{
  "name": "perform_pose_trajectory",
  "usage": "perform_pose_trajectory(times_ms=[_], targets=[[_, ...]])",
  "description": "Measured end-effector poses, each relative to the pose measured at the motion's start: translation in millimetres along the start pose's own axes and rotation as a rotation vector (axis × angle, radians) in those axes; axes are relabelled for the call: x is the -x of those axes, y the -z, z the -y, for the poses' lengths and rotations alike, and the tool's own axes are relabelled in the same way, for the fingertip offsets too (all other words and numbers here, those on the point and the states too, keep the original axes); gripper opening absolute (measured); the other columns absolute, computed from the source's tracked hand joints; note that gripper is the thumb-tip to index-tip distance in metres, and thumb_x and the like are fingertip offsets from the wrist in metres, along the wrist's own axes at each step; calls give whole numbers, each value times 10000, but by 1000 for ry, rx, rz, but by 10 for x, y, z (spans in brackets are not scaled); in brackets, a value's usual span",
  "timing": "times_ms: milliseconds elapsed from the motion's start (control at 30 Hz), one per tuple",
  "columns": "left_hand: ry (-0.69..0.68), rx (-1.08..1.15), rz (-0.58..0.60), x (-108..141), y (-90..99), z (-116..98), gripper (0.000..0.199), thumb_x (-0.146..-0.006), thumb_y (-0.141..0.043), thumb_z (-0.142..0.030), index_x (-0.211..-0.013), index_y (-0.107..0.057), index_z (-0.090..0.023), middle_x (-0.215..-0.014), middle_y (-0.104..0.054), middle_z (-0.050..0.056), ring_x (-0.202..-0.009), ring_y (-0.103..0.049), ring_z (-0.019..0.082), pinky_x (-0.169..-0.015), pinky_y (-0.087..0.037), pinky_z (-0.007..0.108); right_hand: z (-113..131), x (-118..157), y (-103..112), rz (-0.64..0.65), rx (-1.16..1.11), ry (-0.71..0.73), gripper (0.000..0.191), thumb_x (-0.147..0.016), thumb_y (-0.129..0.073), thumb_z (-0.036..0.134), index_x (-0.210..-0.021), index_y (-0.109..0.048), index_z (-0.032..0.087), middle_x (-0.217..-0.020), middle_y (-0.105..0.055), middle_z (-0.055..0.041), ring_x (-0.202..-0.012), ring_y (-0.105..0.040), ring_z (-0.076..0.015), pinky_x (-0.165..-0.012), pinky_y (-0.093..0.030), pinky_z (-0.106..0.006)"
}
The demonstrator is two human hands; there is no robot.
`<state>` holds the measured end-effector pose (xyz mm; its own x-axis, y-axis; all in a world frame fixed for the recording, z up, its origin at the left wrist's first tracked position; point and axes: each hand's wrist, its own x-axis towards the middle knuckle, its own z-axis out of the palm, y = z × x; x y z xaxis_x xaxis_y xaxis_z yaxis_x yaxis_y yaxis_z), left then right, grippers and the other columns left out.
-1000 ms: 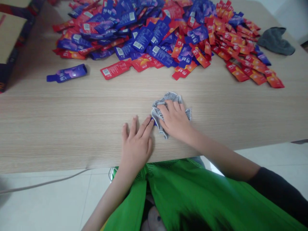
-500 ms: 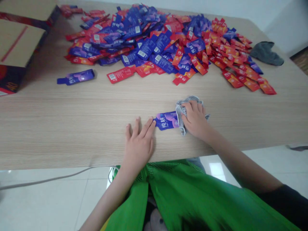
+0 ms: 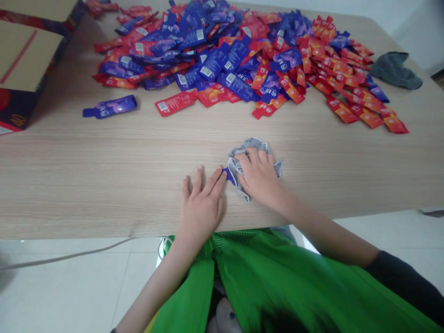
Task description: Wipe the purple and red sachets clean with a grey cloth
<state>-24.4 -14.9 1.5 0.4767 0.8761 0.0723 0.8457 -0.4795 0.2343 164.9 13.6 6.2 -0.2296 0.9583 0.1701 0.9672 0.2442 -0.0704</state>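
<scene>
A purple drink pouch lies flat near the front of the table, with only its neck end showing. My left hand rests palm down with fingers spread, and its fingertips press the tip of that neck against the wood. Over the rest of the pouch is a crumpled grey cloth, which hides it. Bunched in the curled fingers of my right hand, the cloth is pressed down onto the pouch. Another purple pouch lies by itself to the left.
A large heap of red and purple pouches covers the back of the table. An open cardboard box stands at the left, and a dark grey cloth lies at the back right. A cable runs below the front edge.
My right hand has slid the cloth leftward along the pouch, covering its printed front up to the neck. My left hand stays in place. The view has shifted slightly.
</scene>
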Motion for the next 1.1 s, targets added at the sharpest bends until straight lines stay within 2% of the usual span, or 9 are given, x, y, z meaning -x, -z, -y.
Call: perform_pose_trajectory(times_ms=[233, 367, 433, 533, 633, 733, 900, 1100], targets=[[-9, 14, -15, 2, -1, 8, 568, -970, -396, -223, -1537, -386, -263, -1579, -422, 5, -1503, -255, 398, -1172, -214, 687, -392, 175, -26, -50, 7, -169, 376, -883, -488, 225, -1247, -547, 156, -1281, -509, -197, -1088, -477, -360, -890, -391, -527], [-10, 2, -19, 3, -2, 10, 554, -975, -379, -221, -1529, -402, -245, -1580, -420, 0, -1501, -255, 403, -1167, -224, 688, -543, 137, 36, -27, 0, -198, 372, -886, -469, 202, -1244, -564, 163, -1233, -527, -184, -1073, -489, -352, -892, -394, -522], [-14, -7, -17, 3, -6, 12, 551, -976, -378, -219, -1525, -408, -239, -1583, -417, 4, -1500, -257, 403, -1165, -228, 688, -517, 64, 103, -59, -36, -197, 352, -906, -437, 195, -1230, -573, 167, -1203, -538, -176, -1071, -488, -339, -907, -387, -505], [-19, -16, -19, 2, -12, 12, 554, -976, -378, -217, -1529, -401, -236, -1585, -416, 18, -1498, -262, 406, -1160, -234, 693, -299, -62, 175, -103, -110, -115, 341, -935, -412, 211, -1237, -566, 172, -1196, -533, -170, -1085, -475, -323, -920, -374, -468], [-9, -16, -15, 0, -9, 7, 536, -975, -378, -215, -1506, -442, -232, -1560, -460, 38, -1499, -263, 401, -1162, -233, 690, 0, -157, 138, -47, -118, 12, 353, -937, -451, 244, -1267, -559, 181, -1232, -520, -167, -1092, -464, -323, -900, -359, -450], [2, -8, -9, -1, 0, 1, 501, -969, -387, -212, -1453, -515, -228, -1519, -518, 51, -1501, -268, 392, -1171, -226, 679, 167, -194, 28, 17, -58, 75, 364, -930, -488, 257, -1277, -566, 182, -1278, -517, -175, -1079, -465, -328, -881, -344, -451], [1, -5, 8, 3, 13, -4, 544, -970, -382, -212, -1510, -438, -245, -1562, -457, 9, -1503, -255, 400, -1173, -212, 685, 89, -137, -28, 23, -11, 59, 357, -936, -470, 242, -1273, -569, 176, -1297, -522, -181, -1055, -476, -324, -877, -341, -457], [-4, -9, 9, 6, 9, 1, 564, -983, -372, -229, -1546, -367, -264, -1590, -402, -25, -1506, -243, 396, -1169, -217, 682, -136, 21, 0, 5, -7, -72, 354, -891, -492, 205, -1237, -557, 167, -1271, -511, -188, -1085, -470, -356, -892, -362, -494]])
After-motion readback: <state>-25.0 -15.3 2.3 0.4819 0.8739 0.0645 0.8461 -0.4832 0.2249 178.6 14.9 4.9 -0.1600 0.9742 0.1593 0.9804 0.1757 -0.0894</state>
